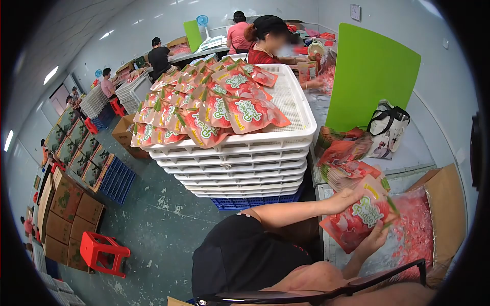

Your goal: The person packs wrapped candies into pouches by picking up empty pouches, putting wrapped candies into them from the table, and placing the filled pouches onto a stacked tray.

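A pink snack pouch (357, 217) with white-and-green lettering is held up in front of me, its printed face showing. My left hand (346, 200) is closed on its upper left edge. On the lower right side, my right hand (373, 240) grips the same pouch, fingers curled over the edge. Just behind it, a fanned stack of similar pouches (339, 176) lies on the work table. Below and right of my right hand, small pink wrapped pieces (413, 219) fill a plastic-lined cardboard box (445, 209).
White crates (240, 163) stand stacked to the left, the top one heaped with filled pouches (204, 102). A green divider panel (375, 76) and a tote bag (389, 127) are ahead. A co-worker in red (263, 53) works beyond the crates. A red stool (104, 252) stands left.
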